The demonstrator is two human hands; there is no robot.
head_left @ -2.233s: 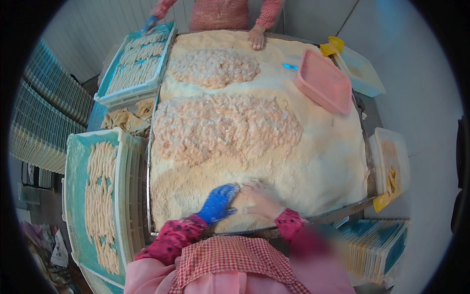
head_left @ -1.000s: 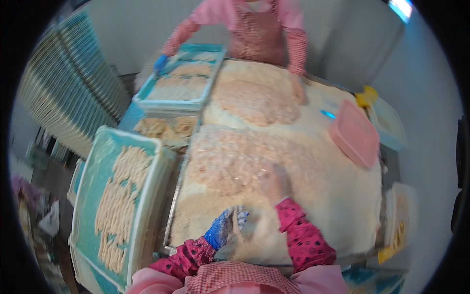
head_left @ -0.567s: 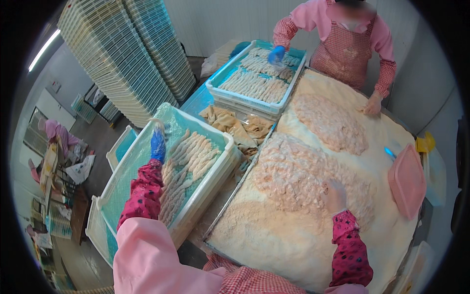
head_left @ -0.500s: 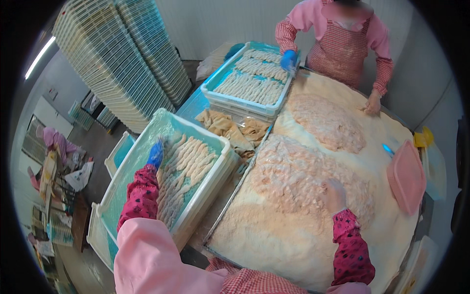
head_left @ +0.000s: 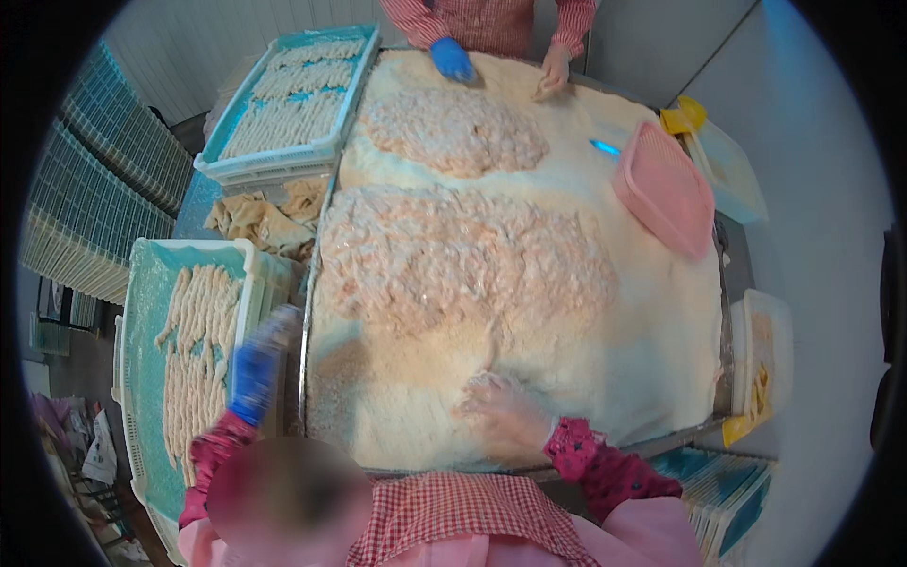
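Note:
My left hand [head_left: 257,370], in a blue glove, is smeared by motion above the near tray's right rim; whether it holds anything does not show. My right hand [head_left: 501,408], in a thin pale glove, is low over the powder-covered table near its front edge. Its fingers close around the near end of a thin strip of raw meat [head_left: 492,342], which stretches back to the large pile of pinkish, powder-dusted meat [head_left: 453,255]. Rows of coated, twisted strips [head_left: 194,378] lie in the near tray [head_left: 142,331], which has a blue-green liner.
A co-worker across the table has a blue-gloved hand [head_left: 453,60] and a paler hand [head_left: 555,72] at a second meat pile [head_left: 453,130]. Another tray of strips [head_left: 288,104], tan cloths [head_left: 260,219], a pink basket [head_left: 664,189] and stacked trays [head_left: 85,208] stand around.
My left hand has left the tray's inside and moved right, to its rim. My right hand has come from the meat pile toward the table's front edge. The view has shifted.

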